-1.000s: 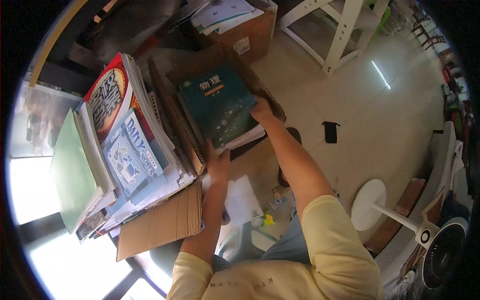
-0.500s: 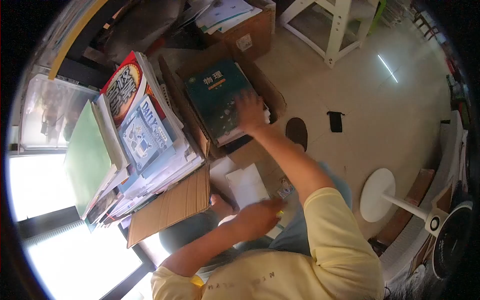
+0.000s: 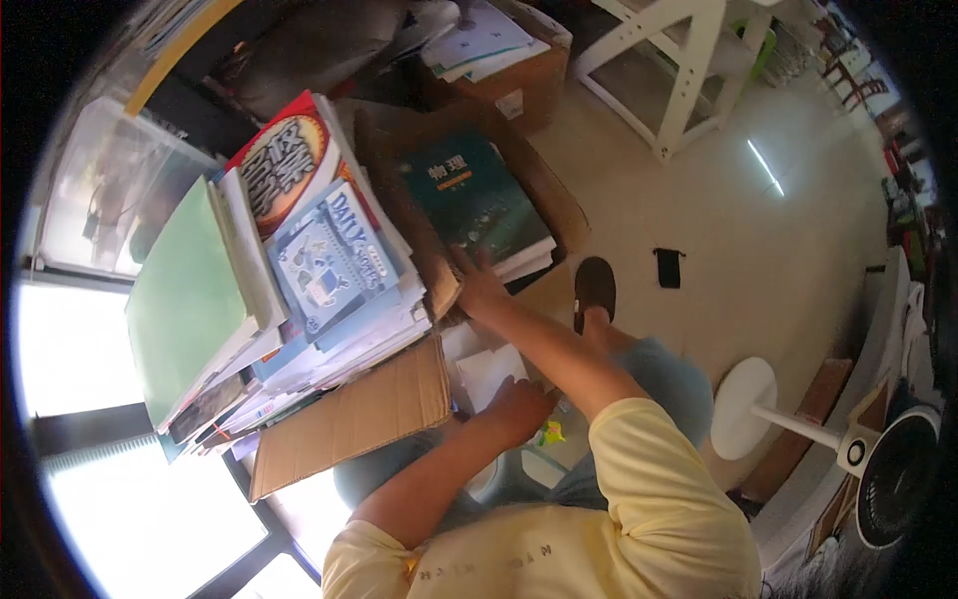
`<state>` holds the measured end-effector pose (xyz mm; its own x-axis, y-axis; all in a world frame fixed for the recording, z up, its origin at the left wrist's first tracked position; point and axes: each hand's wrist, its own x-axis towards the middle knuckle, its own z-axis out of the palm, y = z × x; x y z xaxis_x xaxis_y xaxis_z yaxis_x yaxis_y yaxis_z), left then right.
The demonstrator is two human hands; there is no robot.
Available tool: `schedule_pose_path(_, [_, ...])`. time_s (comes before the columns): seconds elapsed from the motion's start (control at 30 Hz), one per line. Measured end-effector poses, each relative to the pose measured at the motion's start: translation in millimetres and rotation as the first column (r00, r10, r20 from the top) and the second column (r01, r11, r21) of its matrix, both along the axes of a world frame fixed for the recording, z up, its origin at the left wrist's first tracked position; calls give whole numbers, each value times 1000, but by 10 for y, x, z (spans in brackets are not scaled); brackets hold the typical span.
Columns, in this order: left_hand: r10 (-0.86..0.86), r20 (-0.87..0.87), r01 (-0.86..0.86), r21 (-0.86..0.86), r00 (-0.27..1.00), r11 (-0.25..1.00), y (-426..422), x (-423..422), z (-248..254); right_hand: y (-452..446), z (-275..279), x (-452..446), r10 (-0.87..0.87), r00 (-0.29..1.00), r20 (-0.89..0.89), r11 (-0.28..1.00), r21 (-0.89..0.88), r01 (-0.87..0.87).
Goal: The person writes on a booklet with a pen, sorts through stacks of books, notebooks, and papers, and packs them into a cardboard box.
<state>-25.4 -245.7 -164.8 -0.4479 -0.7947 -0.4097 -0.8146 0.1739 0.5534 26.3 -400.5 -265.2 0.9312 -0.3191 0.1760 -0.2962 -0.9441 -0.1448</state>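
Reaching to a box point(image 3: 567, 208) of books point(image 3: 487, 205), right hand point(image 3: 479, 284) is spread; left hand point(image 3: 519, 410) unclear.

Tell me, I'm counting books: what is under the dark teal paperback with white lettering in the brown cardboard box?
Beneath the teal cover, pale page edges show at the near end. How many books they form, and the bottom of the box, cannot be seen.

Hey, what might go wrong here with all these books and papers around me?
The piled papers look uneven, so a bump could send the Daily Notes booklet sliding off. Your right hand, close to the physics book, may scrape on the cardboard box. Your left hand might crease the white paper beside it.
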Motion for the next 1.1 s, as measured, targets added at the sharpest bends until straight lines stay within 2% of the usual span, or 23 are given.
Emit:
schedule_pose_path(0.07, [62,62,-52,-148,996,988,49,26,10,-40,-151,-43,28,1000,-7,999,-18,-28])
schedule_pose_path(0.1, [97,70,-85,-156,993,984,46,4,-47,-53,-293,-19,-43,999,-24,999,28,44])
schedule_pose_path(0.13, [17,45,-13,-91,999,996,1,-37,-148,-48,-325,63,-96,995,-35,992,74,98])
schedule_pose_path(0.17, [-49,21,50,-24,999,998,-28,-50,-190,2,-162,92,-196,980,27,923,343,175])
schedule_pose_path(0.2, [-44,75,42,29,996,999,-37,-85,-113,43,100,57,-300,953,45,776,593,216])
schedule_pose_path(0.23, [-39,86,47,-86,996,995,-2,-88,-112,30,426,-4,-207,974,96,694,716,77])
schedule_pose_path(0.27, [1,100,10,-101,995,995,16,-19,-4,-2,679,-111,-129,981,145,582,812,-43])
schedule_pose_path(0.3, [-36,91,42,-71,995,997,13,36,153,-63,549,-168,-73,975,209,791,608,-71])
schedule_pose_path(0.33, [-79,76,82,-41,994,996,14,66,265,-123,409,-238,-8,966,258,932,353,-86])
schedule_pose_path(0.4, [2,56,2,-59,998,998,56,43,198,-156,647,-465,-274,926,258,871,476,125])
schedule_pose_path(0.47, [-18,97,26,-86,995,996,95,34,206,-206,1080,-569,-373,780,502,894,420,158])
schedule_pose_path(0.5, [-13,93,23,-100,996,995,138,33,246,-124,1455,-548,-421,725,546,845,526,95])
schedule_pose_path(0.53, [110,-44,-113,-98,993,989,179,38,301,-11,1877,-486,-474,667,575,784,620,23])
schedule_pose_path(0.57, [227,-178,-244,-80,958,966,218,44,368,130,2249,-404,-464,669,580,794,608,24])
schedule_pose_path(0.63, [158,-191,-194,-188,969,963,298,114,593,482,2878,-168,-239,669,704,906,410,-108])
schedule_pose_path(0.67, [92,-191,-144,-283,977,948,329,172,716,647,3110,-29,-101,729,677,945,295,-143])
schedule_pose_path(0.73, [99,-171,-143,-263,980,954,389,275,950,970,3362,308,179,789,588,957,81,-278])
schedule_pose_path(0.8, [111,-154,-146,-239,982,960,410,348,986,1256,3407,691,308,842,444,929,52,-367])
schedule_pose_path(0.83, [39,-222,-95,-246,974,964,388,393,920,1339,3359,877,361,855,372,917,26,-398])
schedule_pose_path(0.87, [-32,-283,-43,-255,958,966,374,421,858,1384,3299,1016,376,851,366,911,20,-411])
schedule_pose_path(0.97, [9,-237,-86,-318,972,944,433,374,797,1443,3118,1356,435,895,97,899,-98,-426])
schedule_pose_path(1.07, [-139,-150,59,-448,979,892,298,219,509,1429,3217,1461,441,896,50,897,-62,-438])
schedule_pose_path(1.1, [-135,-156,51,-454,978,890,265,224,505,1442,3219,1475,446,894,41,894,-64,-443])
